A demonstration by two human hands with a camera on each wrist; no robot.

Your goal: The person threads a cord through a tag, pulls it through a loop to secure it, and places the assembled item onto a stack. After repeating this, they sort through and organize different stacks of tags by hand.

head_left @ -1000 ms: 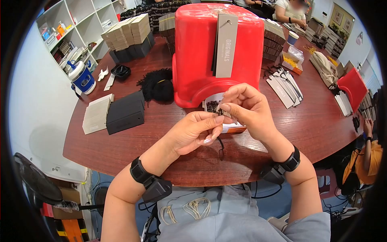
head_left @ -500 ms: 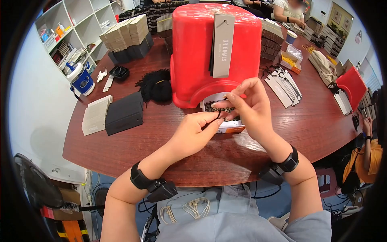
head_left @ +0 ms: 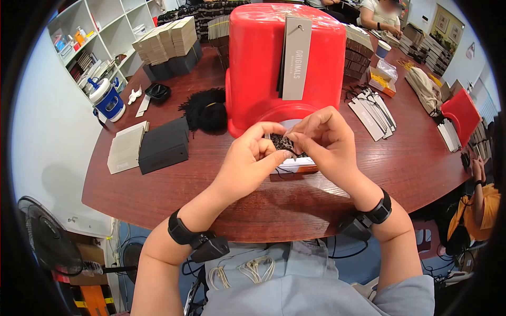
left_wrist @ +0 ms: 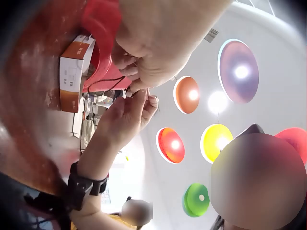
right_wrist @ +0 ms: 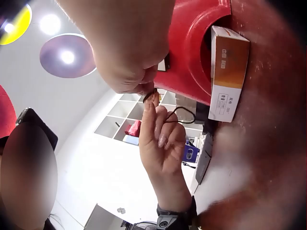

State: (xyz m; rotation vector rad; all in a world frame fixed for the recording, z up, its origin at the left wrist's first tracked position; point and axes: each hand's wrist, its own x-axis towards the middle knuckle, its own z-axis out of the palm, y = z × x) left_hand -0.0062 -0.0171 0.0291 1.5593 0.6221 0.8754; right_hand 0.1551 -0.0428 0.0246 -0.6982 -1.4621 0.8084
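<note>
Over the small box my left hand (head_left: 245, 163) and right hand (head_left: 332, 145) meet at their fingertips. Between them runs a thin black cord (right_wrist: 193, 115), looping down beside the left fingers in the right wrist view. The left thumb and index finger pinch it at one side; the right thumb and index finger pinch it close by. Small dark and pale pieces (head_left: 279, 141) fill the white and orange box (head_left: 303, 169), which is partly hidden by the hands. The exact bit held at the right fingertips is covered.
A red stool (head_left: 253, 63) with a hanging "ORIGINALS" tag (head_left: 296, 58) stands behind the box. Grey tags (head_left: 126, 150), black cards (head_left: 164, 147) and a bundle of black cords (head_left: 211, 113) lie left. Strung tags (head_left: 371, 116) lie right. A blue and white jug (head_left: 108, 100) stands far left.
The left hand has turned from palm up to back up, its index finger now arched. The fingertips parted a little along the cord, then came together again over the box.
</note>
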